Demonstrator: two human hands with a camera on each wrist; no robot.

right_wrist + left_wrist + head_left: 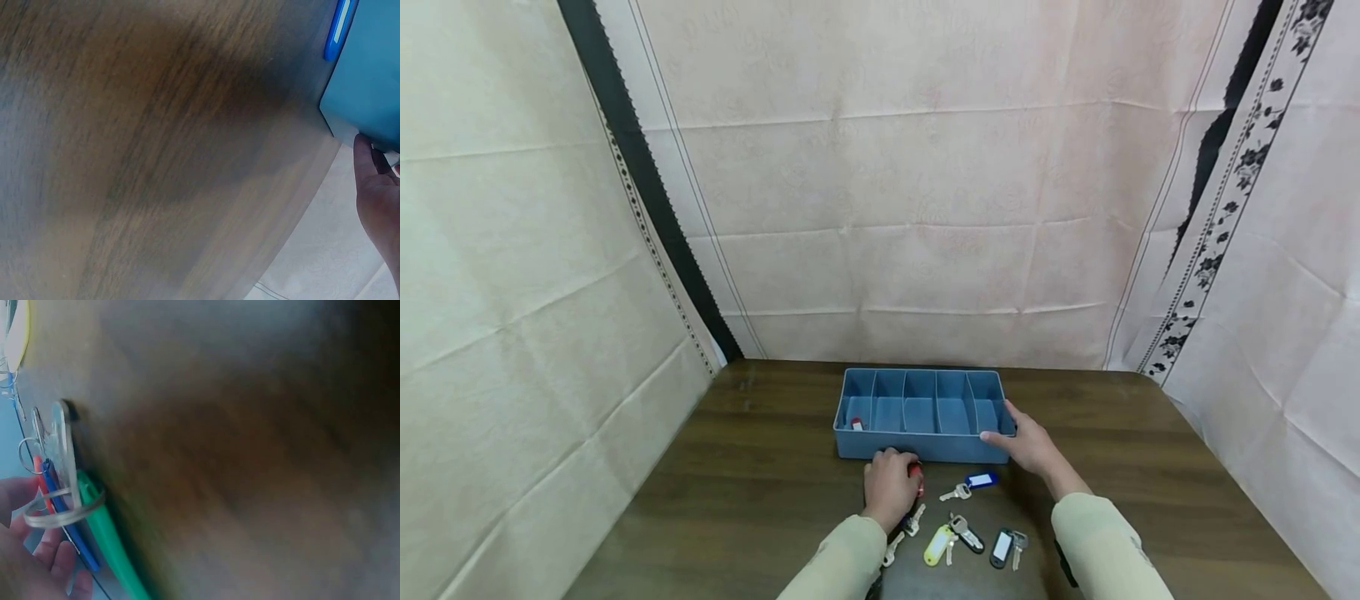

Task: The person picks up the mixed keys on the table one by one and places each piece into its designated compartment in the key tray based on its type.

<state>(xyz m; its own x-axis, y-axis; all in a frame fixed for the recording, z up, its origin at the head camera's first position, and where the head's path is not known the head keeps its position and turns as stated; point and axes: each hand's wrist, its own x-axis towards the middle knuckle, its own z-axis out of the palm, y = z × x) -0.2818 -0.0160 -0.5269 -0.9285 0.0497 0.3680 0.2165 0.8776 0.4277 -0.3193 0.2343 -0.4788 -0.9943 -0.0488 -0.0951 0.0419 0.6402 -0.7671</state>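
Observation:
A blue box [917, 447] with a row of compartments stands at the back of the table; a red key tag [857, 424] lies in its leftmost compartment. My left hand [889, 485] is just in front of the box, thumb and fingertips pinching another red key tag [917, 472]. In the left wrist view, a blue key tag [72, 522] and a green key tag [112, 544] with their keys lie close beside those fingers. My right hand [1033, 446] grips the box's right front corner, thumb at the front rim and fingers along the right end.
In front of the box lie a blue key tag [981, 480], a yellow key tag [937, 546] and two black key tags, one of them [1002, 548] at the right, all with keys. White cloth [925, 208] hangs behind the brown table [715, 492] and at both sides.

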